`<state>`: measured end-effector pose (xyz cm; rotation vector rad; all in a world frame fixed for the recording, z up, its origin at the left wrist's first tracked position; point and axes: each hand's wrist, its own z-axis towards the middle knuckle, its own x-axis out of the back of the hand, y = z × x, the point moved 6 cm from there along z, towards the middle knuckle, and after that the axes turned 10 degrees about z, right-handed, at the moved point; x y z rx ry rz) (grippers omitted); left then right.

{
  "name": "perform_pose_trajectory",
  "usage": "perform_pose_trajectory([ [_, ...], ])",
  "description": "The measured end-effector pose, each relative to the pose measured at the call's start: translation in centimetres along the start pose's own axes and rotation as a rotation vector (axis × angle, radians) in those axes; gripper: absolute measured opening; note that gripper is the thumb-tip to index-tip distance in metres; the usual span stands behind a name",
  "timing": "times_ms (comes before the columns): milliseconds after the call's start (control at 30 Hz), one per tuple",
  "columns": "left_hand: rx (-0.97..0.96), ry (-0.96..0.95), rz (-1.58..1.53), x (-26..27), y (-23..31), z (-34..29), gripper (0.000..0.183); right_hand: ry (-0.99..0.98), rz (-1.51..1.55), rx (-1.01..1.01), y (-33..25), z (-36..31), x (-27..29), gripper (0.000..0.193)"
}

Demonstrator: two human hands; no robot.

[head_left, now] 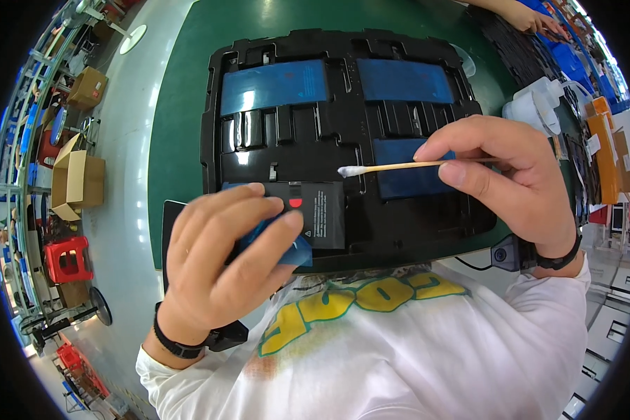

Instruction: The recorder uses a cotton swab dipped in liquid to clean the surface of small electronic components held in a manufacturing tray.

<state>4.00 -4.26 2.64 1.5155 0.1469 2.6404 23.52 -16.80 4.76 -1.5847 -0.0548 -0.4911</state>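
A wooden-stick cotton swab point(392, 166) is pinched between the thumb and fingers of my right hand point(514, 175). Its white tip points left, above the middle of a black moulded tray point(315, 157). My left hand point(224, 245) is curled at the tray's near left pocket, closed on a blue film point(297, 255) that is folded back there. Beside those fingers lies a flat black battery pack point(327, 213) with a red mark and small print, its left part hidden by the hand. The swab does not touch the pack.
Blue-covered flat packs lie in the tray's far left point(274, 85), far right point(404, 80) and near right point(399, 175) pockets. A green table point(178, 126) bears the tray. A white plastic bottle point(535, 105) stands at right. Another person's hand point(532, 19) is at the far right.
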Motion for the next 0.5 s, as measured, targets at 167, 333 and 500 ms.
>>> perform_pose_trajectory([
  [167,0.100,-0.313,-0.095,0.6,-0.3,3.3,0.047,0.063,0.002,0.009,-0.2,-0.6,0.3,0.017],
  [333,0.087,-0.395,-0.170,-0.1,-1.2,4.5,0.044,0.035,0.046,-0.035,-0.5,-0.8,0.0,0.017],
  [500,0.148,-0.524,-0.243,-0.3,-1.4,5.0,0.044,0.064,0.040,-0.035,-0.1,-1.4,0.6,0.019],
])
